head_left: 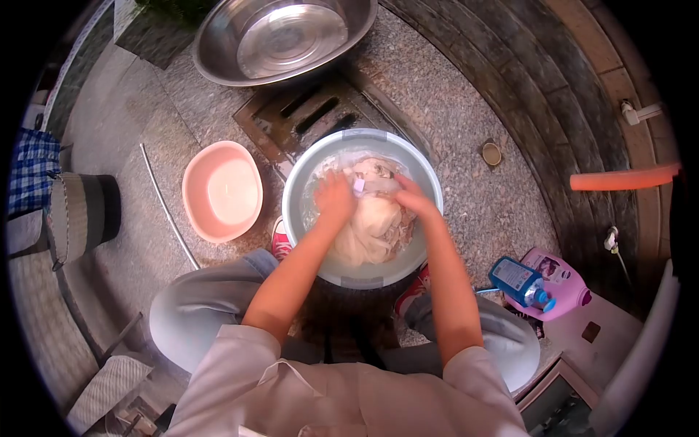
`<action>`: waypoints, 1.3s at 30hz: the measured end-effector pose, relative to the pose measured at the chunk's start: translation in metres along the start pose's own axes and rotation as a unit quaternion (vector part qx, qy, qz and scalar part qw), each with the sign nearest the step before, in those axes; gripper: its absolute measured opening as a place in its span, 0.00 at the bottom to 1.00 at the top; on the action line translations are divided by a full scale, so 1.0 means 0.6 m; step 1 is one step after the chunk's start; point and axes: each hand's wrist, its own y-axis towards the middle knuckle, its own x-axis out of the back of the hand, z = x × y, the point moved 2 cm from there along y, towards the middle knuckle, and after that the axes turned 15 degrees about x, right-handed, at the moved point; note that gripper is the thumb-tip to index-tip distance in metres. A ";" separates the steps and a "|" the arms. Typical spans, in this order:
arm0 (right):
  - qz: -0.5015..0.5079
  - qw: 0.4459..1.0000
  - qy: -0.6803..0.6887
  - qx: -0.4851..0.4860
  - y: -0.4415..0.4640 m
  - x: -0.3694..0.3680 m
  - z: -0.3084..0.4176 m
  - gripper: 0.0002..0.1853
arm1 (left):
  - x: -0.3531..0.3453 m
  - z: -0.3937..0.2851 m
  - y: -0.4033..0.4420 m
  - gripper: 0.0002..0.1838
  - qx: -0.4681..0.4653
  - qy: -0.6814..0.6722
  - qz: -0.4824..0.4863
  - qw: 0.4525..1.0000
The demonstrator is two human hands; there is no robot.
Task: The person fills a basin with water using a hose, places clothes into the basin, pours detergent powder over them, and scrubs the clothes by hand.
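A round pale blue basin (291, 197) stands on the ground between my feet, with water and a bundle of wet, light-coloured cloth (371, 226) in it. My left hand (335, 195) lies at the left side of the cloth with its fingers spread. On the right, my right hand (413, 195) touches the upper right part of the cloth, its fingers stretched out. Between the hands a small pale lilac patch (359, 185) shows on the cloth. What lies under the bundle is hidden.
A pink basin (222, 192) is at the left and a large metal basin (284, 40) beyond a drain cover (313, 113). At the right are a blue bottle (515, 280), a pink jug (564, 284) and an orange pipe (622, 178). A basket (76, 215) stands far left.
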 end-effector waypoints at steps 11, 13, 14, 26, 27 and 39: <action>-0.067 0.897 -0.407 0.161 -0.065 -0.135 0.000 0.28 | -0.127 0.020 0.013 0.30 -0.267 -0.084 -0.164 0.946; -0.048 0.890 -0.424 0.157 -0.058 -0.146 -0.019 0.28 | -0.149 0.021 0.023 0.31 -0.246 -0.029 -0.148 0.957; -0.033 0.882 -0.443 0.156 -0.052 -0.149 -0.027 0.29 | -0.160 0.020 0.034 0.31 -0.245 -0.030 -0.148 0.958; -0.002 0.847 -0.504 0.170 -0.007 -0.160 -0.066 0.35 | -0.181 0.002 0.100 0.36 -0.292 0.165 0.135 0.932; -0.002 0.845 -0.506 0.172 -0.011 -0.153 -0.049 0.35 | -0.238 0.014 0.127 0.40 -0.325 0.106 -0.198 0.919; -0.007 0.934 -0.357 -0.019 -0.132 -0.105 0.039 0.21 | -0.116 0.087 -0.057 0.54 -0.120 -0.040 0.020 0.992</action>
